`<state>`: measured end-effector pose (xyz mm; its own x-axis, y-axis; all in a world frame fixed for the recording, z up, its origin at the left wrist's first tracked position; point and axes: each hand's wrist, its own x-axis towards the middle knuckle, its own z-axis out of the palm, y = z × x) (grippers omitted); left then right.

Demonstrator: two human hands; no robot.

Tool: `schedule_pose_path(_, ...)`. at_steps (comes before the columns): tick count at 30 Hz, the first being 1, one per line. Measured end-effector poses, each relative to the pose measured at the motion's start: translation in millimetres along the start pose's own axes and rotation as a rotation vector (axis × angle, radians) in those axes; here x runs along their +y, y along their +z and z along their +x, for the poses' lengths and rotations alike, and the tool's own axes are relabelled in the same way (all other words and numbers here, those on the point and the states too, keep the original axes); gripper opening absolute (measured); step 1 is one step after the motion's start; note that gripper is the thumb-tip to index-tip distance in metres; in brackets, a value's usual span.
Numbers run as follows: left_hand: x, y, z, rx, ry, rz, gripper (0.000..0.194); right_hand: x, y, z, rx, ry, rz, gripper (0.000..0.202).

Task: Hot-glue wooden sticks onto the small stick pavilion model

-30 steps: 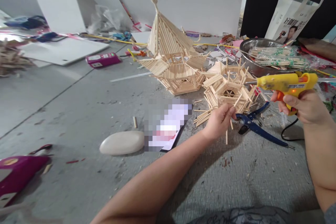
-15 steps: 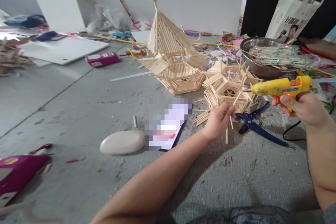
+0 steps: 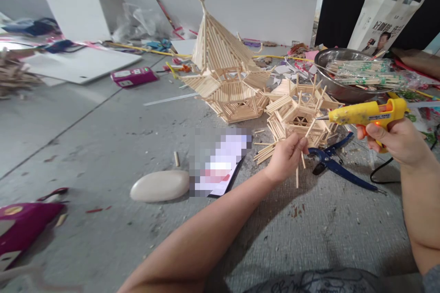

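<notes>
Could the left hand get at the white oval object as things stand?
Probably yes: the left hand pinches a thin stick, but nothing visible covers the white oval object.

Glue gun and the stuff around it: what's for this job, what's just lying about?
Likely for the job:
yellow glue gun
held wooden stick
open stick frame
stick pagoda
blue cutter
bagged sticks

Probably just lying about:
phone
white oval object
white tote bag
</notes>
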<state>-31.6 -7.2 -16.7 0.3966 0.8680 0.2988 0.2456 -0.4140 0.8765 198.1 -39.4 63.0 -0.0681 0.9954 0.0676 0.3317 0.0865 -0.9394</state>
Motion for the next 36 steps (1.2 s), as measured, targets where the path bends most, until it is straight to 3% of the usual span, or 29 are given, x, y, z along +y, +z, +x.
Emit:
schedule_pose_path(31,-1.0,2.1,0.0,0.001,-0.039,-0.050,0.031,0.2,4.0,1.3,0.010,0.010,0.027,0.032)
schedule_pose_path(36,-0.6,1.6,0.2,0.032,-0.081,-0.080,0.033,0.6,6.4,2.4,-0.002,0.064,-0.040,0.034)
